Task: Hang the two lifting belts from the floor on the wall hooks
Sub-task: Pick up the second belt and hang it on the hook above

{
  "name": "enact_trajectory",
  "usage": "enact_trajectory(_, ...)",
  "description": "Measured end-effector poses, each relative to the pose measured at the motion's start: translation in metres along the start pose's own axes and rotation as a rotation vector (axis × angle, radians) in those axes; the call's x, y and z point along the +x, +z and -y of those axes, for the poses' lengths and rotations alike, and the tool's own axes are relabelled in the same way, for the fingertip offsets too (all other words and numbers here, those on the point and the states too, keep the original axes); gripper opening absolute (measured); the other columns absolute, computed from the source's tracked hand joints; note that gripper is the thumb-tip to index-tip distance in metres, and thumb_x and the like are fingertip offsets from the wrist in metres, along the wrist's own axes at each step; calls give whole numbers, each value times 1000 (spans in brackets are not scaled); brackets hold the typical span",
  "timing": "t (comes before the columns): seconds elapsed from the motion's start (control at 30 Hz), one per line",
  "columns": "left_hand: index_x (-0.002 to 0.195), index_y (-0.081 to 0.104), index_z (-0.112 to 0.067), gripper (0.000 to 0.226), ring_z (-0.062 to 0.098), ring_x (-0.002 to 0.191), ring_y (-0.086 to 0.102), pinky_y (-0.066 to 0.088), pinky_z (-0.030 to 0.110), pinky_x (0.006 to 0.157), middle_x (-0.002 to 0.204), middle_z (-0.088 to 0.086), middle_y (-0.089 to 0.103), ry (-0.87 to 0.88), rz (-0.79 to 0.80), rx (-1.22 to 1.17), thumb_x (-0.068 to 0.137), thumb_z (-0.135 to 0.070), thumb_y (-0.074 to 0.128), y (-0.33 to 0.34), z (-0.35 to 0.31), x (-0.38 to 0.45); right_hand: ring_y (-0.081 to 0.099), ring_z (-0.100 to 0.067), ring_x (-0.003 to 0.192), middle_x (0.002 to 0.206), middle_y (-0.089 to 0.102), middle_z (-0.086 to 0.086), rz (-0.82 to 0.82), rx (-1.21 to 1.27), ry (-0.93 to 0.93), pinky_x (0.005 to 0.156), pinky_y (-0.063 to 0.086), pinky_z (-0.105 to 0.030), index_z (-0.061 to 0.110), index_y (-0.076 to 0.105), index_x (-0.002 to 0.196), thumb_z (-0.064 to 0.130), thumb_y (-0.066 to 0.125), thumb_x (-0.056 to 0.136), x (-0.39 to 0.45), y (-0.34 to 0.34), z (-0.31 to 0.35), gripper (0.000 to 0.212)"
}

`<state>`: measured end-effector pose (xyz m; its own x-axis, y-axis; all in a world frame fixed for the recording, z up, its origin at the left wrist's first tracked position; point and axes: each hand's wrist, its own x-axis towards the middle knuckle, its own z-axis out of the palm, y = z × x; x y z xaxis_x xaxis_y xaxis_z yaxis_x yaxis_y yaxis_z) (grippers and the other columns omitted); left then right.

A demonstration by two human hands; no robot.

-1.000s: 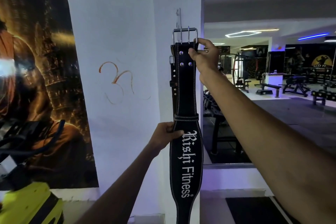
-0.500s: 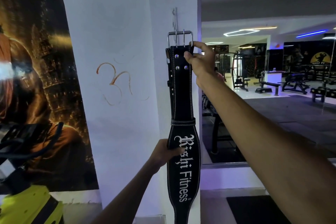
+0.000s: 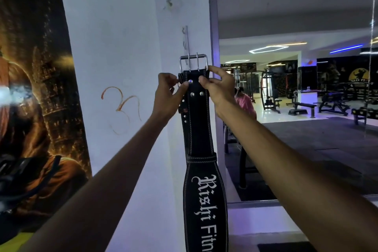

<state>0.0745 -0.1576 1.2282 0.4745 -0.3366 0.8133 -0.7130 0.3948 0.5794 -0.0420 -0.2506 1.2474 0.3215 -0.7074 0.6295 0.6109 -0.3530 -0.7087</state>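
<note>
A black lifting belt with white lettering hangs upright against the white pillar. Its chrome buckle is at the top, just below a metal wall hook. My left hand pinches the belt's upper left edge near the rivets. My right hand grips the upper right edge just under the buckle. A second black belt shows as a thin strip behind the first one, mostly hidden.
The white pillar has an orange mark on it. A dark poster covers the wall to the left. A large mirror on the right reflects gym benches and machines.
My left hand has moved up from the belt's wide middle part to its top edge. The belt has been lowered slightly, so the buckle now sits below the hook.
</note>
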Motion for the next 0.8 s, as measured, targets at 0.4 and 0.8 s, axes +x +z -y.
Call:
enact_trajectory(0.4, 126, 50, -22, 36, -1, 71, 67, 61, 28, 70, 102, 11, 65, 123, -97, 14, 96, -5, 57, 52, 63, 51, 63, -5, 80, 110, 55, -2, -48, -311, -328, 57, 44, -4, 18, 54, 113, 4, 73, 81, 72, -8, -75, 40)
enact_trajectory(0.8, 115, 64, -28, 39, 35, 92, 72, 62, 38, 71, 121, 11, 59, 107, 21, 31, 93, 1, 50, 48, 157, 162, 71, -27, 92, 116, 65, 4, 71, -423, -398, 80, 62, -44, 31, 65, 98, -4, 67, 77, 187, 42, -146, 41)
